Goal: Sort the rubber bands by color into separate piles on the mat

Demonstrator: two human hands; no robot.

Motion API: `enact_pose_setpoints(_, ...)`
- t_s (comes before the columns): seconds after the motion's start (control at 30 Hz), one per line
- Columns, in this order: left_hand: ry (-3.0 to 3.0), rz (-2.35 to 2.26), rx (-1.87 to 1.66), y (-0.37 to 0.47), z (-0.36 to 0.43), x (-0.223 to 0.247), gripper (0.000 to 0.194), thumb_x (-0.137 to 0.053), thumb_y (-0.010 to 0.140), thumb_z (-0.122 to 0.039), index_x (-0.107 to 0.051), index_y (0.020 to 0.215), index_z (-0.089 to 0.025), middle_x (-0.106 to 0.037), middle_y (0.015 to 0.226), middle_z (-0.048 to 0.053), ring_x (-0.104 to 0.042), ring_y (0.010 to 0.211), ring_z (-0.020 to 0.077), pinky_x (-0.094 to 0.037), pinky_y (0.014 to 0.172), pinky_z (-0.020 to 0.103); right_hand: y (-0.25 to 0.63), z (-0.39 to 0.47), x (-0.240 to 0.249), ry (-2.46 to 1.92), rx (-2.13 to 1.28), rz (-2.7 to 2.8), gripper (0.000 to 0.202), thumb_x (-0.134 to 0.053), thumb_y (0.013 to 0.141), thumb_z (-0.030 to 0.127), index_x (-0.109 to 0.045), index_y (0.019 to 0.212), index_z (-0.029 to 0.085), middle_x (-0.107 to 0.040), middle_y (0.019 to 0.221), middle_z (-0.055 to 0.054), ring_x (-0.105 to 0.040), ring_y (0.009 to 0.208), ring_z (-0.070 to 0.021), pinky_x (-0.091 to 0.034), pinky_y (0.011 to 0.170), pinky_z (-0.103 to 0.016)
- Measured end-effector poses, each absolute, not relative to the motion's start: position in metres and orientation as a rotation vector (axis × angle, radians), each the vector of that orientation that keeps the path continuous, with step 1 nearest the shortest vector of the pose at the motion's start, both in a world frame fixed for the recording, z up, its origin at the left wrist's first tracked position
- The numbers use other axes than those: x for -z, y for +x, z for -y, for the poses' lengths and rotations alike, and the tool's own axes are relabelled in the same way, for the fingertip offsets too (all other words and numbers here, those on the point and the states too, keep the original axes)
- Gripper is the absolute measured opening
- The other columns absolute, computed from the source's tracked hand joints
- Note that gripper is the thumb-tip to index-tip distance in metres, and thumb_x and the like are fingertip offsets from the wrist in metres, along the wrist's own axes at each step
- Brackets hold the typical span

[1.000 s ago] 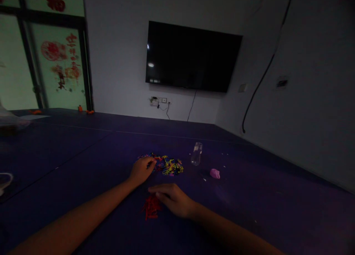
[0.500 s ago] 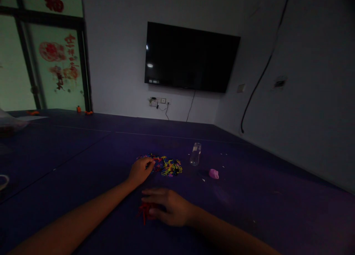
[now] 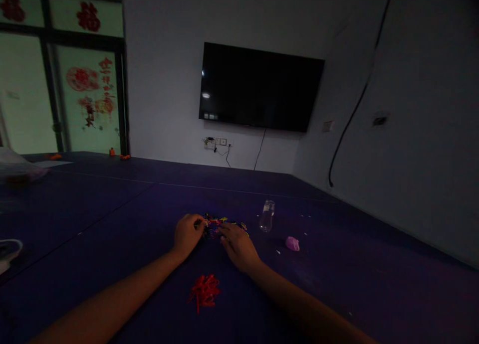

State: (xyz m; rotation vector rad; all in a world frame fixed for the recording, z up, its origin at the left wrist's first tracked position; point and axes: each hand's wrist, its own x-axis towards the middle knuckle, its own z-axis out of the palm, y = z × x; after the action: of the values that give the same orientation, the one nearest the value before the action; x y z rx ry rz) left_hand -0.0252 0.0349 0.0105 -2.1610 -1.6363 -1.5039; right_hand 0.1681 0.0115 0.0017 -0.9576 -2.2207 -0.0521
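A loose pile of small multicoloured bands [image 3: 214, 229], which look like rubber bands, lies on the purple tabletop-like surface [image 3: 157, 304]. My left hand [image 3: 188, 234] is at the pile's left edge, thumb and fingertips pinched together; whatever is between them is too small to make out. Over the right side of the pile reaches my right hand [image 3: 238, 245], fingers stretched out and touching the bands, partly covering them. Closer to me, between my forearms, sits a separate heap of red bands [image 3: 205, 291], untouched by either hand.
Right of the pile are a clear bottle [image 3: 267, 216] and a pink crumpled-looking object [image 3: 292, 243]. Small white scraps [image 3: 278, 252] lie about. A white looped object [image 3: 11, 249] and a plastic bag [image 3: 18, 167] are at the left. A television [image 3: 260, 87] hangs on the wall.
My right hand has moved from the red heap forward to the multicoloured pile, uncovering the red bands. My left hand stays at the pile's left edge. The view has tilted up slightly.
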Motion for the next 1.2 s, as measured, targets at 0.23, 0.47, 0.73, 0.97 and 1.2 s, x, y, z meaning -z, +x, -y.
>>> enact_pose_setpoints(0.23, -2.232, 1.610, 1.214, -0.024, -0.036, -0.010, 0.011, -0.059, 0.079, -0.013, -0.067, 0.079, -0.019, -0.068, 0.086, 0.004, -0.059, 0.087, 0.0217, -0.044, 0.078, 0.034, 0.153, -0.056, -0.003, -1.269, 0.145, 2.207, 0.036, -0.035, 0.095, 0.029, -0.060, 0.118, 0.018, -0.060, 0.121, -0.012, -0.051, 0.117, -0.0231, -0.039, 0.098, -0.040)
enact_pose_setpoints(0.47, -2.388, 1.476, 1.019, -0.020, -0.034, -0.007, 0.011, -0.056, 0.082, -0.014, -0.066, 0.083, -0.019, -0.067, 0.095, 0.005, -0.056, 0.098, 0.0225, -0.043, 0.084, 0.037, 0.151, -0.063, -0.002, -1.123, 0.138, 2.414, 0.038, -0.038, 0.095, 0.034, -0.054, 0.127, 0.021, -0.055, 0.131, -0.007, -0.039, 0.128, -0.0244, -0.031, 0.104, -0.042)
enact_pose_setpoints(0.73, -2.462, 1.403, 0.861, -0.018, -0.029, -0.007, 0.017, -0.051, 0.083, -0.014, -0.065, 0.092, -0.019, -0.067, 0.099, 0.007, -0.053, 0.104, 0.0239, -0.041, 0.092, 0.040, 0.150, -0.062, 0.001, -1.156, 0.083, 2.496, 0.045, -0.032, 0.096, 0.041, -0.049, 0.132, 0.022, -0.049, 0.137, -0.007, -0.038, 0.129, -0.0253, -0.026, 0.106, -0.045)
enact_pose_setpoints(0.97, -2.467, 1.376, 0.802, -0.018, -0.028, -0.006, 0.018, -0.051, 0.084, -0.017, -0.066, 0.093, -0.020, -0.066, 0.103, 0.006, -0.053, 0.106, 0.0238, -0.039, 0.095, 0.042, 0.149, -0.059, -0.002, -1.268, 0.099, 2.422, 0.039, -0.032, 0.096, 0.037, -0.057, 0.121, 0.022, -0.061, 0.121, -0.009, -0.049, 0.117, -0.0233, -0.032, 0.100, -0.042)
enact_pose_setpoints(1.2, -2.456, 1.436, 0.763, -0.018, -0.027, -0.007, 0.019, -0.051, 0.084, -0.014, -0.066, 0.093, -0.020, -0.067, 0.105, 0.007, -0.052, 0.109, 0.0246, -0.038, 0.096, 0.042, 0.151, -0.061, -0.001, -1.189, 0.085, 2.445, 0.044, -0.033, 0.095, 0.040, -0.050, 0.130, 0.021, -0.052, 0.134, -0.008, -0.043, 0.125, -0.0240, -0.030, 0.104, -0.041)
